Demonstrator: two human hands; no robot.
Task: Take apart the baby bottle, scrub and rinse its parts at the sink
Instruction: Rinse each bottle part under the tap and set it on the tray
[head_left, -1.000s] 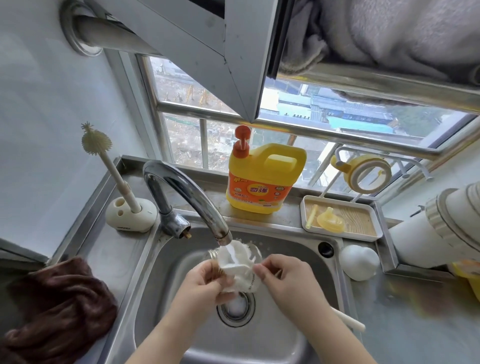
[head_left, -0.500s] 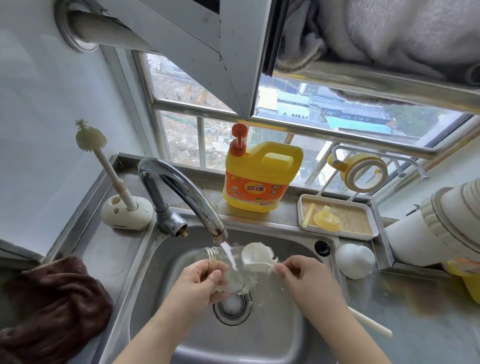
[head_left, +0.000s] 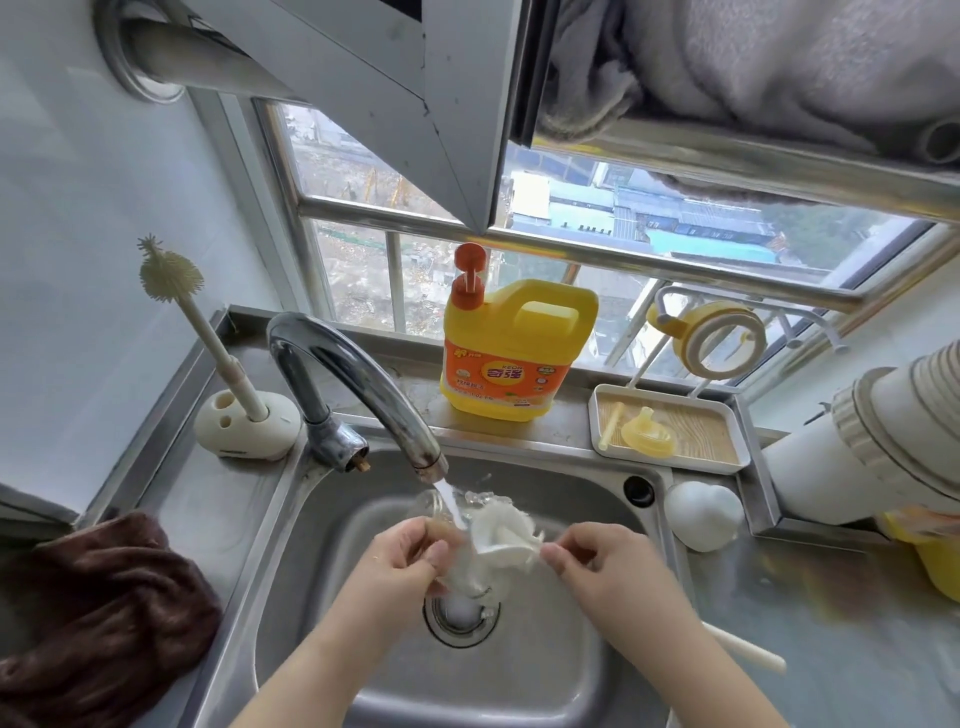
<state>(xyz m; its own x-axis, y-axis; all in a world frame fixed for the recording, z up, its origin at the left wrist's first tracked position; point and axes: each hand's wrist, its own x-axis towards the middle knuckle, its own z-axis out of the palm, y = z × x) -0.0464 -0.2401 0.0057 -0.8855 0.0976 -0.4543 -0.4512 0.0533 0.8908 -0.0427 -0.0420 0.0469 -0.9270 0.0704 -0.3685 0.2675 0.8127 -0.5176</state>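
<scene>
Under the faucet (head_left: 363, 384): clear bottle (head_left: 441, 512), wet, likely slippery, left hand (head_left: 402, 561) gripping its body. Right hand (head_left: 602, 558) pinches soft white brush (head_left: 501, 535).

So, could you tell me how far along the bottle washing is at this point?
The bottle is already apart: the yellow nipple and straw lie on the tray. In hand, the left hand holds the glass bottle under the running tap while the right hand works the sponge brush. Final rinsing remains.
</scene>
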